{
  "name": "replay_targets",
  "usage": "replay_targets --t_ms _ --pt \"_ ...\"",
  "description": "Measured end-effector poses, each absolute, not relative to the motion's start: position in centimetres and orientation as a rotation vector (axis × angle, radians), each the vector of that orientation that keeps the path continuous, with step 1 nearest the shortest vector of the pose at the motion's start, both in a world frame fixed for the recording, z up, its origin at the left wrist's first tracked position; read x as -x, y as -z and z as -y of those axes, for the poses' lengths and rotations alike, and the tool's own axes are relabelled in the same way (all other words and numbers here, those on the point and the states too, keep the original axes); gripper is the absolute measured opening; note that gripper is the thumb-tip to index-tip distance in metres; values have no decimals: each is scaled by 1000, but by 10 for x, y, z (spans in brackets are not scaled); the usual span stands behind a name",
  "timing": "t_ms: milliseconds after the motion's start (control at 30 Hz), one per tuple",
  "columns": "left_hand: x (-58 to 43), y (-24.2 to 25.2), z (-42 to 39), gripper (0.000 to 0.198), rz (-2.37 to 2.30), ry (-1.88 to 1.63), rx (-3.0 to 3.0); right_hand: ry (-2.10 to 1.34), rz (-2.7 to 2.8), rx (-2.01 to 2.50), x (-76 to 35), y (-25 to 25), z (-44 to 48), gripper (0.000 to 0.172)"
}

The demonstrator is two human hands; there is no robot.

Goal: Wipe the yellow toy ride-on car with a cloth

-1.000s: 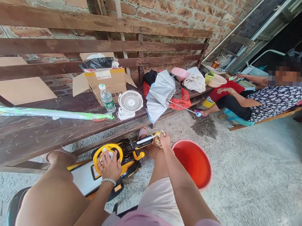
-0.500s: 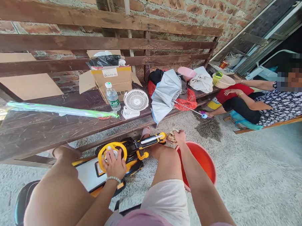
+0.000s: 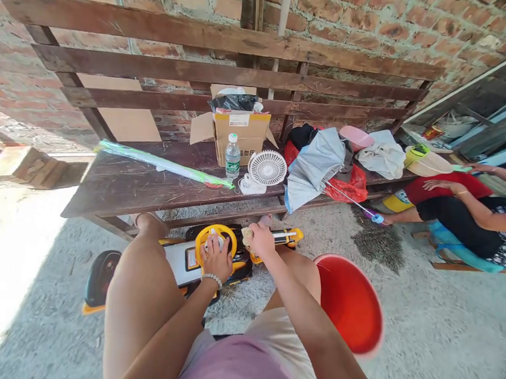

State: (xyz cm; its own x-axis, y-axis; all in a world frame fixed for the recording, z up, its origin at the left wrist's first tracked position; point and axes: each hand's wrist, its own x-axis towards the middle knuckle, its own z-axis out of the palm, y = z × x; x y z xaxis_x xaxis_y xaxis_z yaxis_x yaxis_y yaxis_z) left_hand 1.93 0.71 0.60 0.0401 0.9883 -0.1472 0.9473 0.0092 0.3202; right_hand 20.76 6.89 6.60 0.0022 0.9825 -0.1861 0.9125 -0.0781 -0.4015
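Between my legs stands a yellow, black and white ride-on toy excavator (image 3: 178, 263). My left hand (image 3: 217, 259) lies over its yellow steering wheel (image 3: 198, 244), fingers stretched out across the hub. A crumpled beige rag (image 3: 247, 237) is pinched in my right hand (image 3: 262, 240), close beside the wheel at the base of the toy's arm (image 3: 287, 236). Whether the rag touches the toy is hard to make out. To the right of my leg, a red basin (image 3: 348, 311) sits on the concrete floor.
Behind the toy runs a dark wooden bench (image 3: 122, 192) bearing a cardboard box (image 3: 241, 136), a water bottle (image 3: 232, 158), a white fan (image 3: 267, 169), a long plastic-wrapped item (image 3: 162, 164) and a folded silver umbrella (image 3: 315, 167). A seated person (image 3: 457, 212) is at the right.
My right hand has brought the rag leftward from above the basin's rim to the toy beside the steering wheel. My left hand stays on the wheel. The view has swung left.
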Motion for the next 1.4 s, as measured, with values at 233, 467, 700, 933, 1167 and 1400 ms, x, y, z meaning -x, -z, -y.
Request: replay_targets --t_ms 233,467,700,933,1167,1400 --pt "-13 0 -7 59 -1895 -227 -2010 -889 1741 2126 -222 -52 -90 36" --pt "-8 8 -4 62 -1913 -253 -2011 -634 1540 2347 -269 -43 -71 36" --pt "-12 10 0 69 -2015 -232 -1954 -596 1641 2323 -266 -32 -51 31" --pt "-11 9 1 70 -2016 -245 -1972 -811 1872 1904 -247 -35 -50 32" --pt "-13 7 2 70 -1999 -201 -1957 -973 1850 1868 -296 -28 -18 29" --pt "-15 2 2 70 -1990 -227 -1918 -857 1224 1834 -294 -38 -30 58"
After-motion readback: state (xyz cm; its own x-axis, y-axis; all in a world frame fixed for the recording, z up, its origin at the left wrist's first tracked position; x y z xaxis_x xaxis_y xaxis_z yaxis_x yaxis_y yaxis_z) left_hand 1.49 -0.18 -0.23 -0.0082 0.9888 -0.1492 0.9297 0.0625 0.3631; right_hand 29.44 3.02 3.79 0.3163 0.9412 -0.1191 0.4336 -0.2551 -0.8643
